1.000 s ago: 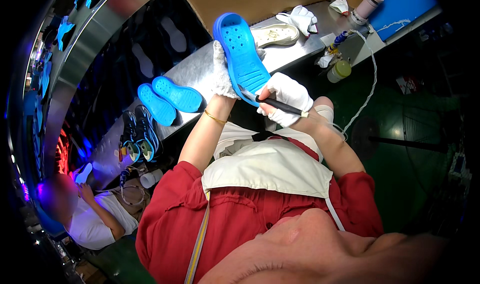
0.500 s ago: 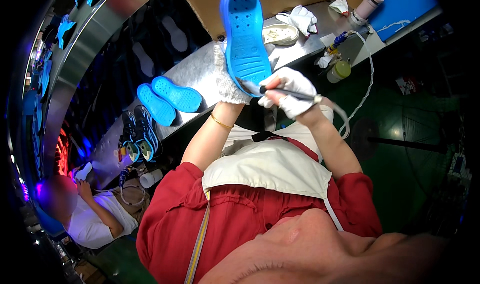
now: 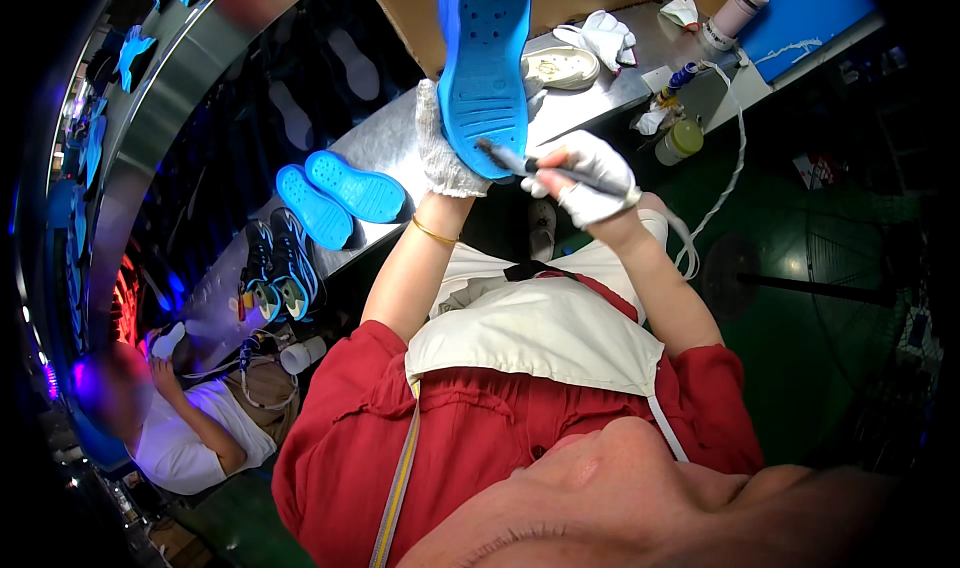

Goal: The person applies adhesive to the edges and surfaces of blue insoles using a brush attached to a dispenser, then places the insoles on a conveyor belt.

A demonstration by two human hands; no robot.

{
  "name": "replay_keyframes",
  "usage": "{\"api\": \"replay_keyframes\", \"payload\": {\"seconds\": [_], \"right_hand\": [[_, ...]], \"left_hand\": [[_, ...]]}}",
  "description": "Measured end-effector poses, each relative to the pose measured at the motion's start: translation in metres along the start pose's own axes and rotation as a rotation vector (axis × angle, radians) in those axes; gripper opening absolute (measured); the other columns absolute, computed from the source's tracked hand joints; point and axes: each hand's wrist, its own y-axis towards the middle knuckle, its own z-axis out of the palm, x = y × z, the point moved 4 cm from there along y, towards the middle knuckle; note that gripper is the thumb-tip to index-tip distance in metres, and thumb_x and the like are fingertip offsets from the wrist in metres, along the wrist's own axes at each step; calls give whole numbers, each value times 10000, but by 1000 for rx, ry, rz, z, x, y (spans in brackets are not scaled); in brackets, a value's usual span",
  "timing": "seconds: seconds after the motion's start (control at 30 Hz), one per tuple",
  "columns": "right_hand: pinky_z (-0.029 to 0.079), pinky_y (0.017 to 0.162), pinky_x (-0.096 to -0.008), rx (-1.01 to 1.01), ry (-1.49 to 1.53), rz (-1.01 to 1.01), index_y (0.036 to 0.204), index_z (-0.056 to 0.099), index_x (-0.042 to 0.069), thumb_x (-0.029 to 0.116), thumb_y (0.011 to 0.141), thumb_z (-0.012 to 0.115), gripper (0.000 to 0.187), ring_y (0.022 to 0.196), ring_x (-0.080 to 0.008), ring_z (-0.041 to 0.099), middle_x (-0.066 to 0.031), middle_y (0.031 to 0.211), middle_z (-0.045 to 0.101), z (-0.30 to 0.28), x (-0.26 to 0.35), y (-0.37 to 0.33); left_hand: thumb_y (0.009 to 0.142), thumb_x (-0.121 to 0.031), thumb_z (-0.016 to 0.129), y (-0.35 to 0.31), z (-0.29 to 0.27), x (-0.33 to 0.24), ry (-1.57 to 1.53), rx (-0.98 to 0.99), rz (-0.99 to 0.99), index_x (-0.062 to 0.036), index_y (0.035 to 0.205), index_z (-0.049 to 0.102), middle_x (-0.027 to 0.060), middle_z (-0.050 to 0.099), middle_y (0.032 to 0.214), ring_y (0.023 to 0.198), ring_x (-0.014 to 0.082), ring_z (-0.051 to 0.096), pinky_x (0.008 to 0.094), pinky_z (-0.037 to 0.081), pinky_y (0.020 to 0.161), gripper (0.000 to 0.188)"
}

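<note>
1. While the bright blue, shoe-shaped moulded sole point(image 3: 485, 93) is held up over the grey metal desk point(image 3: 385, 133), brushing its inner heel seems to be the step in hand.
2. The white-gloved left hand point(image 3: 447, 155) is clamped around its left side, fingers partly hidden behind.
3. The right hand point(image 3: 590, 178), white-gloved with bare fingertips, has its fingers closed on a dark-handled brush point(image 3: 510, 159); whether the bristles touch, I cannot tell.
4. The next move probably calls for a steady sole and a light, controlled tip near the rim.
5. Left on the desk lie two flat blue soles point(image 3: 355, 186); far right, a cream shoe point(image 3: 560, 68).
6. A twisted white cord point(image 3: 741, 148) hangs right, a possible snag; nothing visibly blocks the brush.
</note>
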Motion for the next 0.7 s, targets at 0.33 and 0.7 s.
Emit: {"api": "replay_keyframes", "payload": {"seconds": [0.33, 0.7], "right_hand": [[525, 713, -242, 117, -259, -139, 939, 566, 7, -90, 830, 598, 149, 766, -136, 650, -92, 873, 621, 3, 7, -4], [524, 754, -277, 30, -199, -231, 874, 597, 38, -48, 769, 683, 160, 830, -183, 650, -116, 919, 663, 0, 29, 7]], "left_hand": [[877, -595, 453, 11, 6, -7, -55, 43, -174, -26, 1362, 410, 211, 500, 1316, 1158, 356, 538, 497, 416, 1017, 749], [919, -571, 368, 15, 14, -4, 134, -3, -283, 28, 1391, 335, 300, 454, 1317, 1162, 447, 511, 536, 404, 1016, 763]]}}
